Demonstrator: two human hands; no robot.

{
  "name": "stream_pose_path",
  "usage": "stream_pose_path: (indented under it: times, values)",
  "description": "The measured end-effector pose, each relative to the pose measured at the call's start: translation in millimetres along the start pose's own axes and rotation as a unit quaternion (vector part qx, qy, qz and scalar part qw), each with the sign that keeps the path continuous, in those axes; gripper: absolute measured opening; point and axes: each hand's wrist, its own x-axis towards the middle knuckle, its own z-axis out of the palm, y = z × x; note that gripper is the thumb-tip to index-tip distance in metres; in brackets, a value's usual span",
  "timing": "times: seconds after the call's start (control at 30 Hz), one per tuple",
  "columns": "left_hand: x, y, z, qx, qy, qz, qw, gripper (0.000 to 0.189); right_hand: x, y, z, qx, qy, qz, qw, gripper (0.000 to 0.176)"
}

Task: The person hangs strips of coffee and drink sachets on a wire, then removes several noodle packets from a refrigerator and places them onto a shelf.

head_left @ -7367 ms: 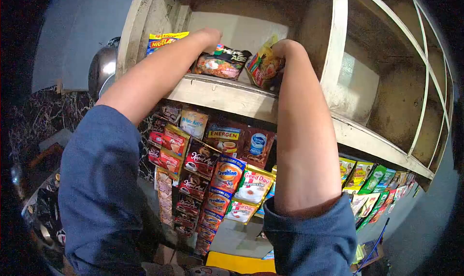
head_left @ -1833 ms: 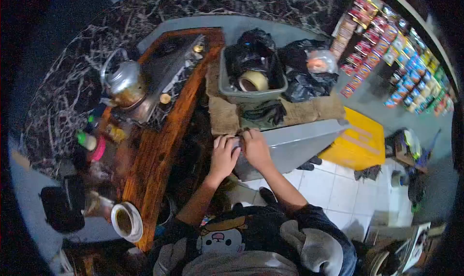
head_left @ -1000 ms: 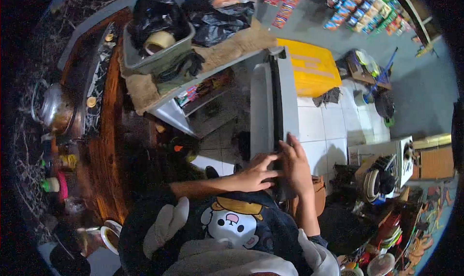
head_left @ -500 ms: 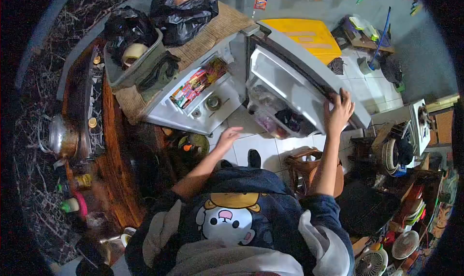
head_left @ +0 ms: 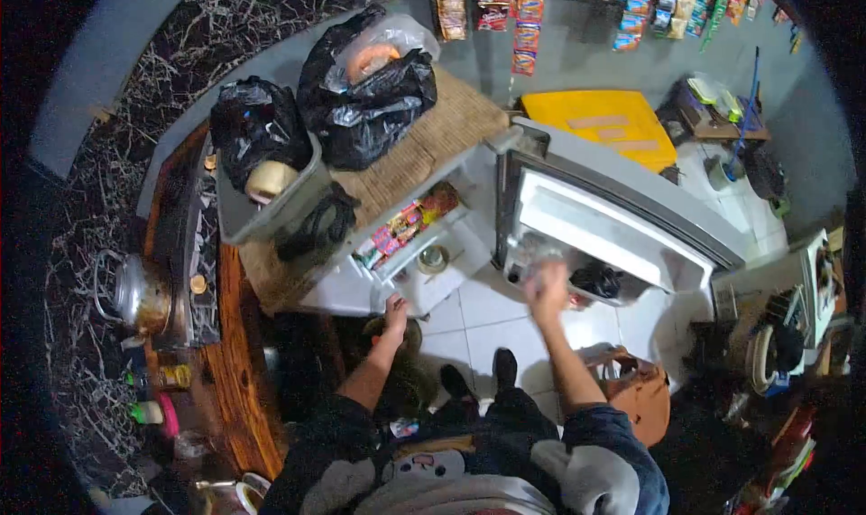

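The fridge point(head_left: 316, 289) stands with its door point(head_left: 622, 190) swung out to the right. Inside show colourful packets point(head_left: 406, 231) on a shelf and a small round jar point(head_left: 433, 260) below them. My left hand point(head_left: 395, 318) is by the front edge of the fridge, fingers loosely bent and seemingly holding nothing. My right hand point(head_left: 548, 291) reaches to the inner side of the door, over the door shelf, beside a black plastic bag point(head_left: 597, 279). Motion smears its fingers, so whether it holds anything does not show.
On the fridge top lie a woven mat point(head_left: 460, 109), black plastic bags point(head_left: 370, 109) and a grey bin point(head_left: 307, 177). Behind the door is a yellow box point(head_left: 604, 123). A brown stool point(head_left: 640, 402) stands to my right, a metal kettle point(head_left: 140, 294) far left. Sachet strips point(head_left: 529, 28) hang on the wall.
My right hand has left the outer edge of the door and moved left to its inner shelf. My left hand has shifted to the fridge's front edge. The view has moved too.
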Motion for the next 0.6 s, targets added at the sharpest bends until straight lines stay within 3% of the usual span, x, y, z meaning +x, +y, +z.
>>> stream_pose_path:
  times: [0.1,0.13,0.2,0.27,0.33,0.37,0.4,0.43,0.6]
  values:
    - [79,-16,1,-0.037,0.043,0.043,0.997,0.041,-32,12,119,0.243,-0.171,0.113,0.948,0.013]
    - [105,-21,-4,-0.030,0.049,0.082,0.995,0.037,-31,14,152,0.253,-0.176,0.114,0.944,0.013]
    - [127,-3,-5,0.021,0.105,0.174,0.979,0.029,-23,21,218,0.273,-0.233,0.235,0.903,0.008]
    - [175,7,-6,0.008,0.148,0.136,0.980,0.025,-14,60,306,0.286,-0.300,0.141,0.899,0.014]
    - [173,56,3,-0.151,0.098,0.132,0.975,0.025,20,75,349,0.214,-0.383,0.160,0.884,0.023]
    - [170,50,2,-0.148,0.103,0.122,0.976,0.025,27,108,400,0.051,-0.419,-0.161,0.892,0.029]
    - [178,52,-3,-0.121,0.116,0.126,0.978,0.025,47,95,399,0.031,-0.461,-0.076,0.883,0.034]
    - [193,65,-6,-0.095,0.128,0.131,0.978,0.025,39,91,403,0.036,-0.468,-0.072,0.880,0.034]
    - [196,59,-27,0.037,0.176,0.160,0.971,0.026,46,77,476,0.245,-0.329,0.169,0.896,0.027]
